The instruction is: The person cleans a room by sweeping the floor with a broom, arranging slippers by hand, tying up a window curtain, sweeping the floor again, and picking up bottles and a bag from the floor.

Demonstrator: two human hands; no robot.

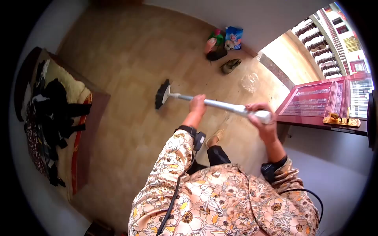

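Broom gripped in both hands

Left hand (198, 104) wraps mid-handle of one broom (212, 104); right hand (260, 116) closes round its top end; bristle head (162, 94) rests on open floor (126, 70) beyond the hands; bed edge (98, 118) lies left; one shoe (230, 65) and bags (224, 41) sit by the far wall.

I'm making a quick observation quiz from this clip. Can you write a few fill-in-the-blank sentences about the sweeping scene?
1. Both hands grip the pale handle of a ____.
2. The left hand sits nearer the black bristles than the ____ hand does.
3. By the far wall, near a blue packet, lies a single ____.

Missing words: broom; right; shoe
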